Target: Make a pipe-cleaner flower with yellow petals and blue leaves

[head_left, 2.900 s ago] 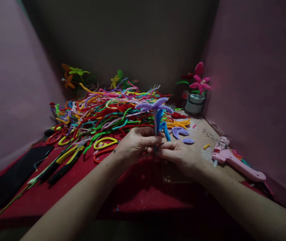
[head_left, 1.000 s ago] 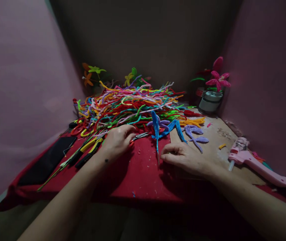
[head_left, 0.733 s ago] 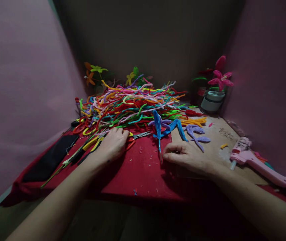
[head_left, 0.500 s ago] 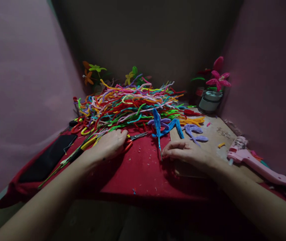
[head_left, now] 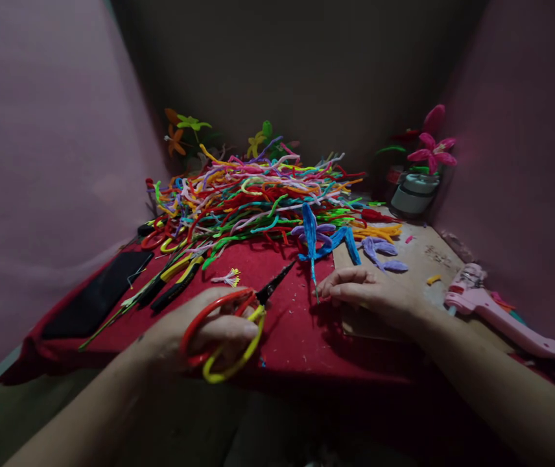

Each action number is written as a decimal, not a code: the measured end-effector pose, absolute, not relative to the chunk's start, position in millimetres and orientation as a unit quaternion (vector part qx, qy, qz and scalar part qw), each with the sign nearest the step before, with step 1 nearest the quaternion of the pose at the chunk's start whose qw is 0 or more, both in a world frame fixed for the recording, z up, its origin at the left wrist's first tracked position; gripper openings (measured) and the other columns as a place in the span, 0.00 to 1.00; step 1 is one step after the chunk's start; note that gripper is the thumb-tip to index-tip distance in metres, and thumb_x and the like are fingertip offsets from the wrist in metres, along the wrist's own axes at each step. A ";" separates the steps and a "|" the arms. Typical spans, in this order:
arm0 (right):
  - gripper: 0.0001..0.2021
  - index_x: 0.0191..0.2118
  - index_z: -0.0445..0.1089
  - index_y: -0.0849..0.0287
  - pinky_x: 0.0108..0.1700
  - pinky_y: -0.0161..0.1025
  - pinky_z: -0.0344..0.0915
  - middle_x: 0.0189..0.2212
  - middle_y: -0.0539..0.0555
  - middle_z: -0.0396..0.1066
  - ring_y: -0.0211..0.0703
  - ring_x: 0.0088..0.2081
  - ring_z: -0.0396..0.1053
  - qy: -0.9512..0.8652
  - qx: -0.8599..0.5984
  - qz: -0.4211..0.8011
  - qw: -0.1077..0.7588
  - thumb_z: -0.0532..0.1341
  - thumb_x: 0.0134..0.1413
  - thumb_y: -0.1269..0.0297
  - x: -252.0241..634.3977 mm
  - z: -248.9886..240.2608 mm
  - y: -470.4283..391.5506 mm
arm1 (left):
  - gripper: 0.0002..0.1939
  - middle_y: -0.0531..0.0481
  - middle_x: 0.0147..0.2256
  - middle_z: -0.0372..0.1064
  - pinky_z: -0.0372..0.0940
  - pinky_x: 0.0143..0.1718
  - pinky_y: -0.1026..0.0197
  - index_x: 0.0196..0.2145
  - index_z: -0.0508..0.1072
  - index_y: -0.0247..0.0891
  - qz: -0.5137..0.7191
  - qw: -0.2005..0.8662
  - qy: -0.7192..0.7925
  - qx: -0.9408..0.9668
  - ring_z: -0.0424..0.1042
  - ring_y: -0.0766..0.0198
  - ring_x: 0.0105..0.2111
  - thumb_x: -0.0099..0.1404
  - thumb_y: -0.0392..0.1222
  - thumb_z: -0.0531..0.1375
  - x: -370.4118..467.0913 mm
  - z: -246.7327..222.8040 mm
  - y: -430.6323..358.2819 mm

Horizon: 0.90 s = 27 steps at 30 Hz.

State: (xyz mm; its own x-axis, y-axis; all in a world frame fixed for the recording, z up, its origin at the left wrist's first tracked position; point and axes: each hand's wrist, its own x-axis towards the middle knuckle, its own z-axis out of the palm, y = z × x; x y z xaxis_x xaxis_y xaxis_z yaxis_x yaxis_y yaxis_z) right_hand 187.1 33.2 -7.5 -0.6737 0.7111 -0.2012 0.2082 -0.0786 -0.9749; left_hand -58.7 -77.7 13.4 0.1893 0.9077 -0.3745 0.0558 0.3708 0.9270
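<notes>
Got red-and-yellow scissors (head_left: 260, 298) in the left hand (head_left: 212, 331), pointed towards some fuzzy blue petals (head_left: 309, 228), and probably pinching a thin stem (head_left: 313, 274) with the right hand (head_left: 372, 293), kinda dim there.

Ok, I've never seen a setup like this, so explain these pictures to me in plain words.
There is no machine here: you see a person's left hand and right hand, both bare. The view comes from one camera worn on the person's head, looking forward and down.

The left hand holds scissors. The right hand's fingertips are at the stem of a blue piece; how firmly they grip it is hard to see.

On the red cloth lie a heap of fuzzy sticks and pliers. To the right are purple petals and a pink glue gun.
</notes>
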 end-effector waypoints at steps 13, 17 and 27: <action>0.09 0.31 0.72 0.61 0.38 0.37 0.60 0.32 0.54 0.71 0.41 0.34 0.67 -0.684 -0.312 0.623 0.215 0.61 0.47 0.61 189.2 -17.3 36.9 | 0.06 0.44 0.25 0.70 0.68 0.27 0.56 0.27 0.70 0.30 0.277 0.815 0.363 0.357 0.73 0.59 0.24 0.54 0.33 0.53 -12.2 -3.2 -92.8; 0.09 0.32 0.72 0.61 0.40 0.39 0.61 0.35 0.55 0.72 0.43 0.37 0.68 -0.679 -0.308 0.634 0.203 0.61 0.46 0.61 189.4 -17.0 37.1 | 0.06 0.46 0.24 0.70 0.67 0.24 0.59 0.29 0.69 0.31 0.279 0.803 0.371 0.374 0.73 0.60 0.23 0.56 0.33 0.53 -9.7 -7.6 -92.1; 0.08 0.31 0.73 0.61 0.44 0.41 0.62 0.37 0.56 0.72 0.44 0.39 0.68 -0.657 -0.304 0.658 0.207 0.63 0.45 0.62 187.9 -16.1 34.3 | 0.05 0.46 0.25 0.69 0.68 0.26 0.59 0.31 0.69 0.32 0.323 0.768 0.384 0.398 0.72 0.61 0.25 0.58 0.34 0.54 -2.7 -18.9 -85.3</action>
